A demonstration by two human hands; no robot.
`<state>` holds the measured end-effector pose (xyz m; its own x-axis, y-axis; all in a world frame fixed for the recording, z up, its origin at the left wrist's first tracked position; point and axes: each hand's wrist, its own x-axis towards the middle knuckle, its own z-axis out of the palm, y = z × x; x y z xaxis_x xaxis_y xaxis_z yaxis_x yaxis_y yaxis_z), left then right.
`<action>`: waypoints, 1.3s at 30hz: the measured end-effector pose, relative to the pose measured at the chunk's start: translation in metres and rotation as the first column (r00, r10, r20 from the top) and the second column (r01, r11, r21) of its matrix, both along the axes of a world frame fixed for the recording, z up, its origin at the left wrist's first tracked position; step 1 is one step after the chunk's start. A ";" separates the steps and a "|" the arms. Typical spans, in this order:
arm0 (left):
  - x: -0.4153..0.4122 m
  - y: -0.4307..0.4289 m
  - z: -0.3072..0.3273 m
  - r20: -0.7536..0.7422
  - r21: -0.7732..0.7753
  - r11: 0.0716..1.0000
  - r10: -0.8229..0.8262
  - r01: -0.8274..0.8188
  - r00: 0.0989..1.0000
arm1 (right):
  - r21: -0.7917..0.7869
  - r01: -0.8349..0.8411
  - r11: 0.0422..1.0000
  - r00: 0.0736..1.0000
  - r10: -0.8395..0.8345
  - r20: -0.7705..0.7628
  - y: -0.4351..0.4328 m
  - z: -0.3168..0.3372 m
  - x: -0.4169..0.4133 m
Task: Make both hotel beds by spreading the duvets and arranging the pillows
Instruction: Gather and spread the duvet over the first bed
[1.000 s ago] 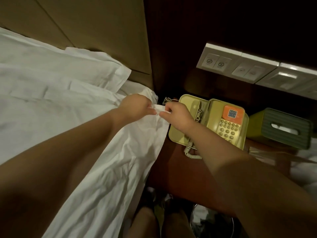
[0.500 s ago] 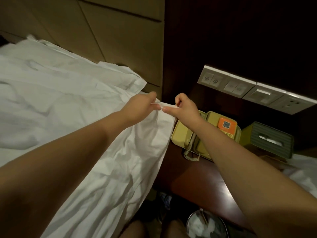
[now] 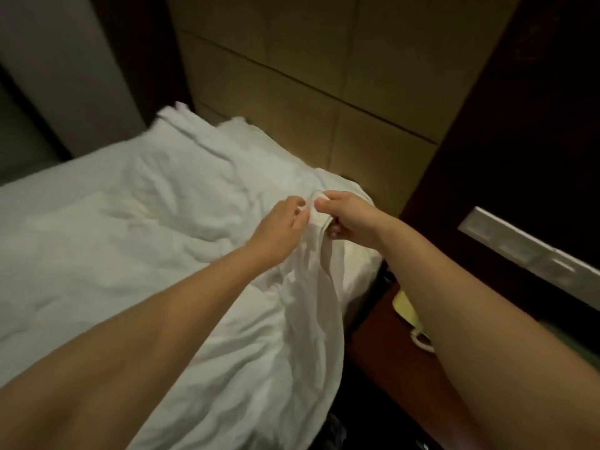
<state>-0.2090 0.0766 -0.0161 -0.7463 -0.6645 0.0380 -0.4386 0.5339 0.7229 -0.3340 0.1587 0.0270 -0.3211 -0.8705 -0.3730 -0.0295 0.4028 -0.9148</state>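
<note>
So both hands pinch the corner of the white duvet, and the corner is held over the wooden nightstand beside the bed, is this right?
Not quite. Both the left hand and the right hand do pinch the corner of the white duvet, but the head view shows the corner held over the bed, near the padded headboard, not over the wooden nightstand, which lies lower right.

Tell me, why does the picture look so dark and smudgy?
Head view: dim room light, with dark corners; motion blur smears the hands, left hand and right hand, pinching the white duvet; the wide lens bends the headboard lines.
</note>
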 end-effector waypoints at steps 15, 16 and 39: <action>0.184 -0.071 0.131 -0.245 0.127 0.713 0.697 -0.690 0.674 | -0.394 0.077 0.916 0.870 0.131 0.475 -0.194 0.216 0.217; 0.182 -0.080 0.175 -0.349 0.036 0.639 0.729 -0.769 0.589 | -0.512 0.060 0.857 0.829 0.244 0.504 -0.189 0.267 0.211; -0.245 0.114 -0.019 0.584 -0.166 0.906 -0.228 0.390 0.779 | 0.206 0.416 0.886 0.712 -0.177 -0.680 0.098 -0.024 -0.273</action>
